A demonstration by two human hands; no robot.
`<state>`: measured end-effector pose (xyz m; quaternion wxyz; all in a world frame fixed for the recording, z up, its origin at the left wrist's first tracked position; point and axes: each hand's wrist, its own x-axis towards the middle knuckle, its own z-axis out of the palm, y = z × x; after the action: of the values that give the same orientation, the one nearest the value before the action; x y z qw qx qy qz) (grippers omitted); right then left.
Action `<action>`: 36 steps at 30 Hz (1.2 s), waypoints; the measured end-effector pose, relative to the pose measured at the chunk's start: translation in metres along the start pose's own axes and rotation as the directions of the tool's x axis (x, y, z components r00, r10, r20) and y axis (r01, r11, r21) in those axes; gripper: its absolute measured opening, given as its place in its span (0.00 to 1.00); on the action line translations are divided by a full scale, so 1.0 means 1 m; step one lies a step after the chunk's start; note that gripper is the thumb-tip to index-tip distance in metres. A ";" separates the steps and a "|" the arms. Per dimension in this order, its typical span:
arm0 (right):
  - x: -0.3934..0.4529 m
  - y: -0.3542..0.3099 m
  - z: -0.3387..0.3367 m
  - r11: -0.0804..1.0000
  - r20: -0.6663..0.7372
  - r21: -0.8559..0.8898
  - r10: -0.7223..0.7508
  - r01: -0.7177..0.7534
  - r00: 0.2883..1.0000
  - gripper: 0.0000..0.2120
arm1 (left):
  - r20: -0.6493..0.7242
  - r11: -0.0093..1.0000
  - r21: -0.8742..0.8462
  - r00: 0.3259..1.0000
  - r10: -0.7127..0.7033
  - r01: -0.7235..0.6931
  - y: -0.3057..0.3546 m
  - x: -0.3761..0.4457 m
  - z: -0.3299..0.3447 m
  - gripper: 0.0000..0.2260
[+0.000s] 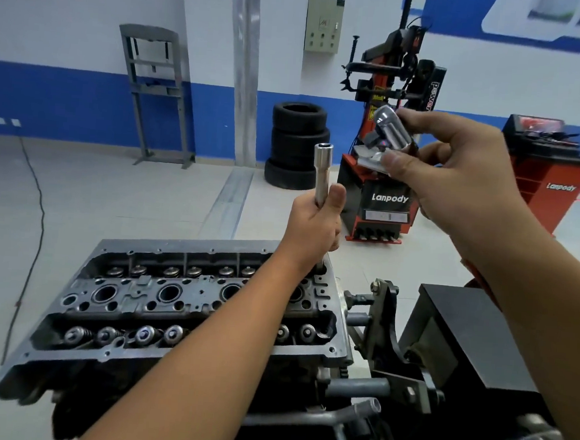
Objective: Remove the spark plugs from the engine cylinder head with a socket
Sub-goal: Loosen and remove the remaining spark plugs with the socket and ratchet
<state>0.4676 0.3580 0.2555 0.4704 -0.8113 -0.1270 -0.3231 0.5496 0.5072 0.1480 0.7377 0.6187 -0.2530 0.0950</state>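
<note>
The grey engine cylinder head (159, 300) lies on a stand below my arms, with round spark plug wells along its middle and valve springs in two rows. My left hand (312, 225) grips a long chrome socket (321, 174) upright above the head's right end, its open end pointing up. My right hand (456, 173) is raised to the right and pinches a shiny metal tool (389, 130), a thick silver piece with a flat part under it. The two tools are apart. No spark plug shows.
A dark metal engine stand (393, 347) with brackets and tubes holds the head at the right. Behind stand stacked black tyres (297, 144), a red tyre changer (384, 178), a red balancer (545, 179) and a grey press frame (156, 93). A black cable (39, 202) runs across the floor.
</note>
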 end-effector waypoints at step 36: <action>0.026 -0.060 -0.006 0.560 0.425 -0.746 -0.017 0.360 0.905 0.18 | 0.266 0.989 -0.082 0.959 -0.096 0.122 -0.003 -0.014 -0.029 0.10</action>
<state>0.4548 0.3819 0.3148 -0.0232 -0.9616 -0.1395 -0.2352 0.5460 0.5367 0.1354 0.7313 0.6022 -0.3177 -0.0404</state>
